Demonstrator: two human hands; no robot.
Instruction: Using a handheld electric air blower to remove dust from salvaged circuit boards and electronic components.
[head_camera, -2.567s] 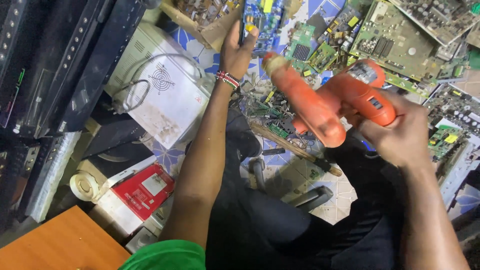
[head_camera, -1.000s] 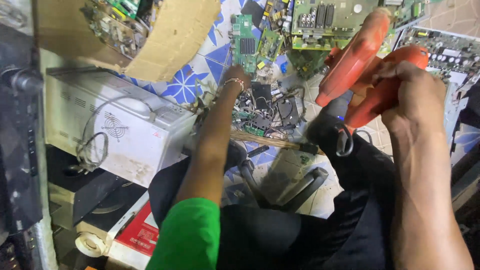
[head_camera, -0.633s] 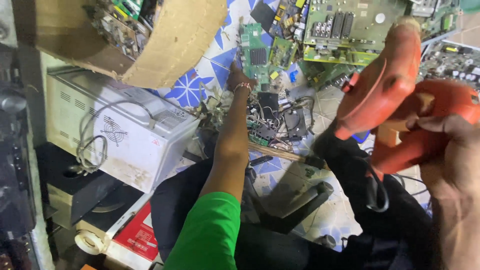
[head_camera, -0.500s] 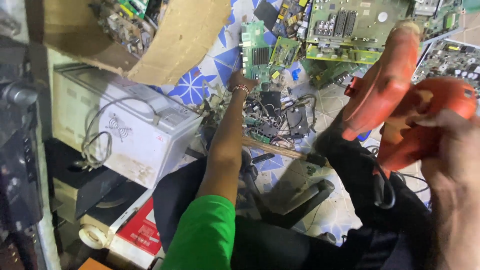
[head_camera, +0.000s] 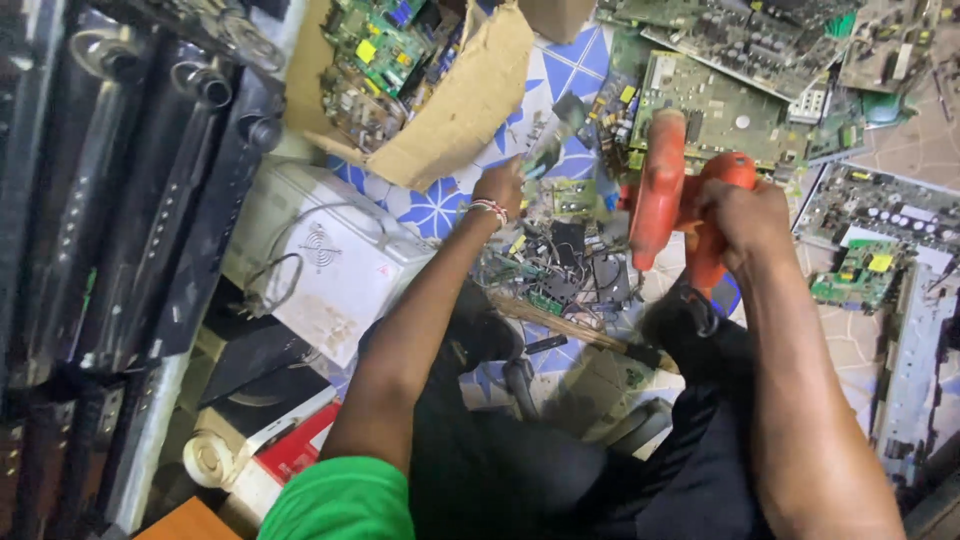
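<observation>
— Holding that orange power drill (head_camera: 672, 195) is the right hand (head_camera: 745, 215), its grip clamped round the handle, with the drill raised over the floor and its nose tipped down toward the loose pile of dark parts (head_camera: 575, 265). Do you see a risk there?

— I'd say so. One hand alone carries the tool, and the picture is blurred there, so the bit itself cannot be made out. If the trigger is pressed by chance, the tip could catch a wire or a board in that heap and fling it.

— And the left hand (head_camera: 500, 185)?

— Stretched far forward, fingers closed on a small greyish piece (head_camera: 548, 150) just past the pile; what the piece is I cannot tell. That wrist with the beaded band (head_camera: 488, 209) lies near the drill's line, so a slip of the tool sideways could reach it.

— Anything farther out?

— Green circuit boards (head_camera: 720, 105) lie scattered all over the patterned floor (head_camera: 440, 210), with more heaped in the torn cardboard box (head_camera: 450, 110). A knee or foot shifting could crack one or bring sharp solder legs against skin. The white case (head_camera: 320, 265) at the left has a looped cord on top that could snag the reaching arm.
</observation>
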